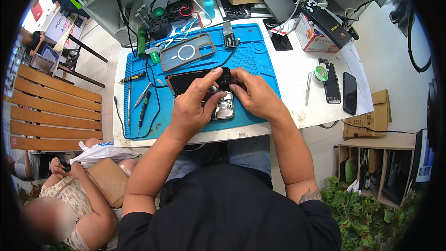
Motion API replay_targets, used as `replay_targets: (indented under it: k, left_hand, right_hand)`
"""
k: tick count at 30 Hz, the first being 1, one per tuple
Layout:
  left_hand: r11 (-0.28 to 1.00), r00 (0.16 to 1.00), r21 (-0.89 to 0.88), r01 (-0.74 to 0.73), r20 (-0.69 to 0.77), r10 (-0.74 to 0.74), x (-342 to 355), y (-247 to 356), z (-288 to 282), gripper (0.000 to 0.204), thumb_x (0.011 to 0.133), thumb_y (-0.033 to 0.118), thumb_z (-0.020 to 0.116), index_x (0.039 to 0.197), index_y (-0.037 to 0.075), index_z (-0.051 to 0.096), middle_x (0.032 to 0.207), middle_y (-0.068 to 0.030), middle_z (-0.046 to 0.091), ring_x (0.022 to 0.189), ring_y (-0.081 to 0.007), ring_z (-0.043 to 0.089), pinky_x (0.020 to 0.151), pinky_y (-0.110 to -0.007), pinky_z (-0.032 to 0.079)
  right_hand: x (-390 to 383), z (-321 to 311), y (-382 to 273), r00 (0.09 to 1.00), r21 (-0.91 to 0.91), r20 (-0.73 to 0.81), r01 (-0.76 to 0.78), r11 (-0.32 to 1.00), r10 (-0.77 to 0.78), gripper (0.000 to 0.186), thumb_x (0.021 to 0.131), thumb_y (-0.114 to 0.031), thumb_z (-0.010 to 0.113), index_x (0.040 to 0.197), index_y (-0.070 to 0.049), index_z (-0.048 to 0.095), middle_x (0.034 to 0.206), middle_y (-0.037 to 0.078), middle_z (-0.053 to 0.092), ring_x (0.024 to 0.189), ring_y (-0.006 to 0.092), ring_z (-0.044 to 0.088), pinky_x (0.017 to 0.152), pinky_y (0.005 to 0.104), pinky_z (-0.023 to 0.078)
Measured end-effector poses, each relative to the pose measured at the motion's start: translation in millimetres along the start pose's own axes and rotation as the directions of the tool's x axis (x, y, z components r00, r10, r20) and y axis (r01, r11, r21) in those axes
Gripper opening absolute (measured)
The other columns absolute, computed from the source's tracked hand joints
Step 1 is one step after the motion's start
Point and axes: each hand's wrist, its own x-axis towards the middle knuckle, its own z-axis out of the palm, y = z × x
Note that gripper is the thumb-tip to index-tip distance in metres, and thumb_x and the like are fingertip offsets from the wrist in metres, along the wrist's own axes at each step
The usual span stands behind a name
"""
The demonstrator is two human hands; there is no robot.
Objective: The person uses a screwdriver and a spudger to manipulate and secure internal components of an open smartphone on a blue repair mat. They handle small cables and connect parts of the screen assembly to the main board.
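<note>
An opened phone lies on the blue repair mat (253,116) in front of me. Its black screen panel (180,82) is raised along the far side, and the silver phone body (226,109) with bare inner parts shows nearer. My left hand (195,100) reaches over the phone with its fingers bent; a small round silver piece (213,89) shows between forefinger and thumb, its kind unclear. At the right edge of the screen panel, my right hand (253,94) grips the phone with thumb and forefinger.
Beyond the phone lies a phone case (188,52) with a white ring. Screwdrivers (144,109) and a black cable lie left. To the right are a solder spool (321,73), phone parts (332,88) and a black phone (349,94). A person (93,190) sits at lower left.
</note>
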Motion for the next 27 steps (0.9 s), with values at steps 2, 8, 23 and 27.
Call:
replay_targets:
  k: [2,8,23,27]
  left_hand:
    - [0.998,0.999,0.058,-0.038,0.022,0.037,2.5,0.8,-1.9,0.071,0.092,-0.001,0.089,0.157,0.010,0.062,0.121,-0.0122,0.078,0.088,-0.0160,0.077,0.076,-0.031,0.068]
    - [0.979,0.992,0.163,-0.125,0.041,0.120,8.5,3.1,-1.2,0.071,0.085,0.002,0.095,0.150,0.010,0.069,0.133,-0.0138,0.079,0.092,-0.0216,0.078,0.074,-0.034,0.068]
    - [0.987,0.983,-0.140,-0.084,0.153,0.106,24.6,7.4,-20.6,0.058,0.087,-0.003,0.090,0.142,0.013,0.080,0.119,-0.0102,0.082,0.102,-0.0264,0.080,0.087,-0.035,0.066]
    - [0.992,0.987,-0.125,-0.010,0.156,0.030,22.9,4.4,-23.8,0.054,0.087,-0.006,0.087,0.138,0.009,0.081,0.121,-0.0132,0.082,0.109,-0.0247,0.081,0.093,-0.035,0.066]
  right_hand:
    - [-0.3,0.1,-2.0,1.000,-0.013,-0.012,0.005,1.000,-0.005,0.028,0.107,-0.001,0.066,0.135,0.002,0.063,0.113,0.024,0.080,0.103,0.0387,0.080,0.090,0.0438,0.061]
    - [-0.6,-0.5,-4.1,1.000,0.001,-0.030,-0.007,1.000,0.007,0.025,0.105,-0.007,0.069,0.129,-0.001,0.064,0.107,0.029,0.077,0.100,0.0495,0.074,0.084,0.0543,0.057]
    - [-1.4,1.2,-3.1,0.997,-0.036,-0.058,0.048,0.998,-0.050,0.021,0.106,-0.003,0.069,0.125,0.002,0.063,0.106,0.025,0.077,0.097,0.0435,0.077,0.083,0.0466,0.059]
    - [-0.8,1.0,-2.0,0.998,-0.034,-0.053,0.042,0.999,-0.044,0.022,0.104,-0.003,0.069,0.125,0.002,0.064,0.106,0.025,0.077,0.097,0.0438,0.077,0.083,0.0479,0.059]
